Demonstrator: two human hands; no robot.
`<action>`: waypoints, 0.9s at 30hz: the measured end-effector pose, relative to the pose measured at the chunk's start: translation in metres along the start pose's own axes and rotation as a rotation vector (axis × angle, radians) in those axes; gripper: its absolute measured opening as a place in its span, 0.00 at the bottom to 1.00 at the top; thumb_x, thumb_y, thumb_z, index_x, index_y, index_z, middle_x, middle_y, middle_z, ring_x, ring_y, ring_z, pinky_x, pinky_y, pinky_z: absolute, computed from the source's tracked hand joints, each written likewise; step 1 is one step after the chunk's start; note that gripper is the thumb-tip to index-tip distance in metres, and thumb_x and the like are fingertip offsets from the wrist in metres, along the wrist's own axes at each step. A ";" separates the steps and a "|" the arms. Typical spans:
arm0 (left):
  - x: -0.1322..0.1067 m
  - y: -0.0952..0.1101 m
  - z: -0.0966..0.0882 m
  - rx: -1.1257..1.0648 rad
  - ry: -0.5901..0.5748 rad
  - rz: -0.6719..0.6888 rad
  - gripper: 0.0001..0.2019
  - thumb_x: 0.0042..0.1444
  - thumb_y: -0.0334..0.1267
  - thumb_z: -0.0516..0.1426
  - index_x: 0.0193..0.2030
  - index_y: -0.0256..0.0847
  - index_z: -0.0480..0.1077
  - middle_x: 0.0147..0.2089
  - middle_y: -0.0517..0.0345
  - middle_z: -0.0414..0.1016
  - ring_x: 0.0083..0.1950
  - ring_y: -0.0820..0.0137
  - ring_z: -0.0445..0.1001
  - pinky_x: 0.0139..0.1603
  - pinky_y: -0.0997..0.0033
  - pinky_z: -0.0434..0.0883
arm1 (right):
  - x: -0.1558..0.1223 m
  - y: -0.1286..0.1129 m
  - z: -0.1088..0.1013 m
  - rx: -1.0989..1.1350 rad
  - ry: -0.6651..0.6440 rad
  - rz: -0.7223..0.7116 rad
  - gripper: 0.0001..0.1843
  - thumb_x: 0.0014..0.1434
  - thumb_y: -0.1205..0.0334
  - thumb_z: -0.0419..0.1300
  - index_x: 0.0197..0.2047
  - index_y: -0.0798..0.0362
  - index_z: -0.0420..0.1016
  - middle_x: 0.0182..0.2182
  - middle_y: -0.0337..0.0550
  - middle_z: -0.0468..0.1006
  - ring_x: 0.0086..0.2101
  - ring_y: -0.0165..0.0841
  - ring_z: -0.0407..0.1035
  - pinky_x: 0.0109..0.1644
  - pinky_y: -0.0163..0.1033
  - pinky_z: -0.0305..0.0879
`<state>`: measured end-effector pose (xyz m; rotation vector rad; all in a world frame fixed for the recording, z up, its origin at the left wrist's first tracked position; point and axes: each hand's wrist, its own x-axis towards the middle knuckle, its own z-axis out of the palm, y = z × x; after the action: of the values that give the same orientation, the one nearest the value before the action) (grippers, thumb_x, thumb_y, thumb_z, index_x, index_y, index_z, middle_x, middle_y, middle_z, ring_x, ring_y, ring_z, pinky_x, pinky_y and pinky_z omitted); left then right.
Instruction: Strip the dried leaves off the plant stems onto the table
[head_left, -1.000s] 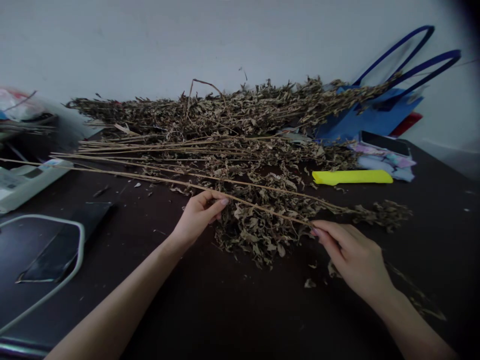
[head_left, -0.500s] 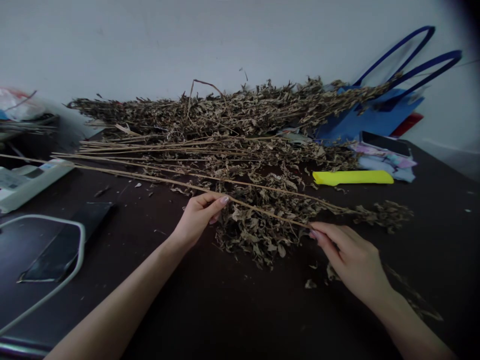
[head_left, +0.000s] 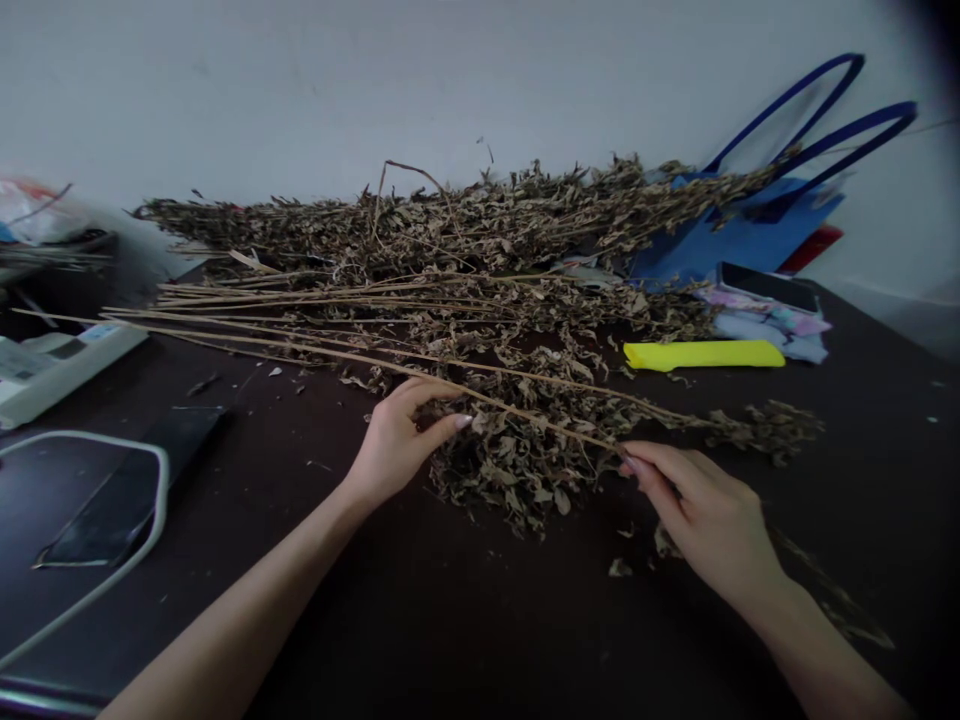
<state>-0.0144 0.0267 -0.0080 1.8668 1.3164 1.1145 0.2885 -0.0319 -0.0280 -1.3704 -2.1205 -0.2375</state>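
A long, thin dried plant stem [head_left: 360, 357] runs from the far left down to my right hand [head_left: 705, 515], whose thumb and fingers are pinched on its right end. My left hand [head_left: 401, 435] is at the middle of the stem with thumb and fingers apart. Its fingertips lie at or just under the stem; whether they touch it I cannot tell. Below the stem is a heap of crumpled dry leaves [head_left: 517, 470]. Another stem [head_left: 555, 377] lies just behind, ending in a leafy tip at the right.
Along the wall lies a big bundle of dried leafy stalks [head_left: 480, 220]. To the right are a yellow-sleeved object [head_left: 705, 354], a phone [head_left: 769, 287] on a tissue pack and a blue bag [head_left: 742, 235]. At left are a white power strip [head_left: 90, 350], a cable [head_left: 161, 490] and a dark flat strip [head_left: 127, 490].
My left thumb has parted from the fingers, loosening the pinch on the stem. The stem has shifted slightly right. My right hand has stayed nearly in place.
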 end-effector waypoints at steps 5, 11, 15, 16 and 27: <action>0.005 -0.007 -0.007 -0.395 0.037 -0.314 0.13 0.50 0.41 0.60 0.42 0.40 0.73 0.27 0.59 0.69 0.21 0.79 0.59 0.18 0.78 0.55 | 0.001 0.000 0.001 -0.007 0.012 -0.005 0.08 0.61 0.64 0.54 0.43 0.53 0.71 0.34 0.41 0.77 0.32 0.32 0.71 0.39 0.37 0.66; 0.013 -0.011 -0.012 -0.781 0.098 -0.496 0.13 0.53 0.45 0.57 0.34 0.35 0.73 0.35 0.52 0.73 0.17 0.84 0.52 0.13 0.79 0.45 | 0.002 -0.002 0.002 -0.025 0.042 -0.037 0.08 0.58 0.67 0.57 0.42 0.53 0.72 0.33 0.42 0.77 0.33 0.33 0.70 0.40 0.38 0.65; 0.014 -0.010 -0.014 -0.746 0.096 -0.522 0.19 0.54 0.51 0.54 0.26 0.35 0.69 0.27 0.54 0.71 0.17 0.82 0.54 0.13 0.80 0.45 | 0.005 -0.004 0.000 -0.032 0.077 -0.072 0.07 0.57 0.68 0.58 0.41 0.53 0.73 0.33 0.42 0.77 0.33 0.33 0.70 0.42 0.39 0.64; 0.014 -0.010 -0.014 -0.724 0.102 -0.525 0.19 0.53 0.51 0.55 0.24 0.34 0.68 0.25 0.55 0.70 0.16 0.82 0.55 0.13 0.80 0.46 | 0.005 -0.004 -0.001 -0.035 0.086 -0.079 0.07 0.57 0.69 0.58 0.40 0.53 0.73 0.33 0.42 0.77 0.33 0.34 0.70 0.43 0.40 0.64; 0.014 -0.015 -0.021 -0.598 -0.066 -0.493 0.16 0.54 0.44 0.56 0.22 0.33 0.69 0.21 0.59 0.66 0.17 0.84 0.57 0.14 0.83 0.51 | 0.006 -0.003 -0.001 -0.075 0.090 -0.083 0.06 0.57 0.70 0.58 0.39 0.53 0.73 0.33 0.42 0.76 0.34 0.35 0.68 0.44 0.43 0.62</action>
<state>-0.0373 0.0445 -0.0063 1.0639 1.1501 1.0186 0.2846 -0.0294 -0.0229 -1.2903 -2.1143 -0.4079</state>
